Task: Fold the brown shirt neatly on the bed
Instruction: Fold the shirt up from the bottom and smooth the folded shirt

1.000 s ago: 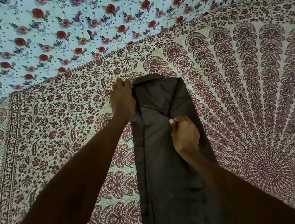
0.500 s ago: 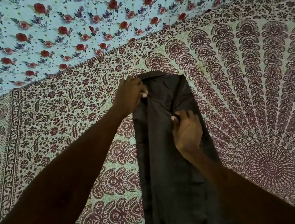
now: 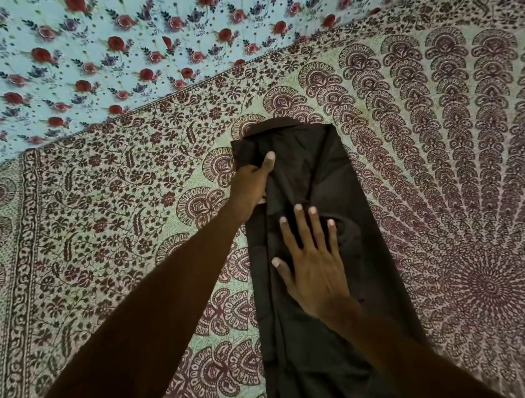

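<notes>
The dark brown shirt (image 3: 313, 346) lies on the bed as a long narrow strip, its sides folded in and its collar end pointing away from me. My left hand (image 3: 253, 186) holds the strip's left edge near the top, thumb lying on the cloth and the other fingers tucked under the edge. My right hand (image 3: 313, 260) lies flat on the middle of the strip, fingers spread and straight, palm pressing the cloth down. The strip's near end runs out of view at the bottom.
A patterned bedsheet (image 3: 462, 200) in maroon and pale green covers the bed around the shirt. A light blue cloth with red roses (image 3: 124, 48) lies beyond the sheet's far edge.
My right hand has let go of its pinch at the shirt's middle and spread flat on the cloth. My left hand has slid down the left edge from the collar corner.
</notes>
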`<state>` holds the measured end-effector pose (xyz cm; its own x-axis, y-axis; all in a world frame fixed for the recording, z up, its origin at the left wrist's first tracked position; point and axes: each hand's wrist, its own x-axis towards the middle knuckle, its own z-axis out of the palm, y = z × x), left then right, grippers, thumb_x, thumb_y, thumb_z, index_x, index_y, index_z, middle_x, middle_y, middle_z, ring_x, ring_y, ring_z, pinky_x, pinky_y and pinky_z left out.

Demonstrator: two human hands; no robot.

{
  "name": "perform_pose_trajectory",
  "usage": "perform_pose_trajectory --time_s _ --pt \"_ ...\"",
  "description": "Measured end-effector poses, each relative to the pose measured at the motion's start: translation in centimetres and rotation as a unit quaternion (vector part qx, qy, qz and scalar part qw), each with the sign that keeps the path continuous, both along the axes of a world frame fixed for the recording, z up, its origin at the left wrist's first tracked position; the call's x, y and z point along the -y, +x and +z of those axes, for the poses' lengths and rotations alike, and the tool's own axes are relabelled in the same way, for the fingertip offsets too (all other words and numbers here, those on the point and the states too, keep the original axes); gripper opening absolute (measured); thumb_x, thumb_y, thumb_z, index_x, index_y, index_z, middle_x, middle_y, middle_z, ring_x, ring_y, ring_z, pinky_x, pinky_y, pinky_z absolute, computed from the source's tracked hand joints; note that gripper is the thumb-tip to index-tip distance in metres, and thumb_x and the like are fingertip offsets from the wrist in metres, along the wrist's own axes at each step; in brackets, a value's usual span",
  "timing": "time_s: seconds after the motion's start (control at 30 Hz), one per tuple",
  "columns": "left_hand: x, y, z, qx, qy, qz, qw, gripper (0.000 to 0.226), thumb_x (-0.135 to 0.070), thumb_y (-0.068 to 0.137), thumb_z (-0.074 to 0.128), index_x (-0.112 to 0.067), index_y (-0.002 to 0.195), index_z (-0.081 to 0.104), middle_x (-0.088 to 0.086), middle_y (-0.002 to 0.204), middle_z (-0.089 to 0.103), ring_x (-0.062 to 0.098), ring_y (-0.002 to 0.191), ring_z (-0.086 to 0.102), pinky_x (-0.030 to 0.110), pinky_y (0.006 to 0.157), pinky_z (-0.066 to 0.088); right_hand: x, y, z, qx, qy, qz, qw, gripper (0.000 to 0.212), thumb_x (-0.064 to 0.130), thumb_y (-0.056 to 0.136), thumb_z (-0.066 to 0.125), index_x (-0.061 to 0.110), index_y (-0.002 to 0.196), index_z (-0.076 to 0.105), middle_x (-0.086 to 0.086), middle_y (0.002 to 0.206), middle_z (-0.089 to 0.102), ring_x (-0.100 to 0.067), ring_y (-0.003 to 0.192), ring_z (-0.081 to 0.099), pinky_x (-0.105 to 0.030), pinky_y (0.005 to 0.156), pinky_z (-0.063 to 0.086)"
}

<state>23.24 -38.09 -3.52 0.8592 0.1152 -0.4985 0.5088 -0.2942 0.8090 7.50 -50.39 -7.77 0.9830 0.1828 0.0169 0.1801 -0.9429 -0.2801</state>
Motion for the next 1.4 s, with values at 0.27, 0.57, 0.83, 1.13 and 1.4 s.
perform_pose_trajectory --time_s 0.27,0.57,0.83,1.13,1.4 --pt "-1.4 2.7 -0.2 -0.066 -0.128 0.047 0.988 0.029 -0.039 0.087 0.062 -0.016 0.105 0.061 0.007 0.104 0.066 0.025 0.091 0.063 0.033 0.072 0.052 -1.1 -1.8 -1.0 -0.038 -0.028 0.065 0.997 0.071 0.062 0.097 0.023 0.02 0.153 0.021 -0.006 0.163 0.009 -0.027 0.15 -0.005 -0.055 0.119 0.007" --pt "-1.4 4.4 0.4 -0.035 -0.064 0.058 0.996 0.008 -0.003 0.084 0.061 -0.01 0.081 0.059 0.006 0.08 0.058 0.016 0.07 0.054 0.026 0.064 0.046 -2.4 -2.9 -1.3 -0.008 -0.043 0.102 0.994 0.055 0.033 0.096 0.04 0.011 0.146 0.04 -0.007 0.154 0.037 -0.028 0.146 0.024 -0.051 0.117 0.016" --pt "-4.1 5.0 -1.7 -0.047 -0.099 0.151 0.983 0.023 0.006 0.073 0.047 -0.014 0.063 0.052 0.007 0.07 0.052 0.02 0.069 0.047 0.027 0.064 0.039 -2.2 -4.5 -1.6 -0.004 -0.005 0.169 0.986 0.051 0.033 0.102 0.031 0.016 0.15 0.031 0.001 0.159 0.025 -0.021 0.15 0.01 -0.048 0.118 0.016" --pt "-7.2 7.9 -3.0 0.004 0.036 0.114 0.993 0.021 -0.013 0.068 0.071 -0.014 0.08 0.054 0.022 0.096 0.064 0.031 0.087 0.063 0.036 0.072 0.054 -3.6 -3.6 -1.3 -0.029 0.003 0.175 0.984 0.051 0.032 0.101 0.033 0.017 0.15 0.031 0.002 0.159 0.025 -0.02 0.15 0.01 -0.047 0.118 0.016" --pt "-5.5 5.8 -1.0 0.02 0.178 0.054 0.982 0.042 -0.03 0.081 0.073 -0.001 0.111 0.067 0.016 0.115 0.068 0.031 0.108 0.064 0.033 0.09 0.051 -3.7 -3.8 -1.3 -0.031 -0.001 0.178 0.983 0.052 0.033 0.102 0.031 0.017 0.151 0.029 0.002 0.16 0.023 -0.02 0.15 0.008 -0.046 0.119 0.015"
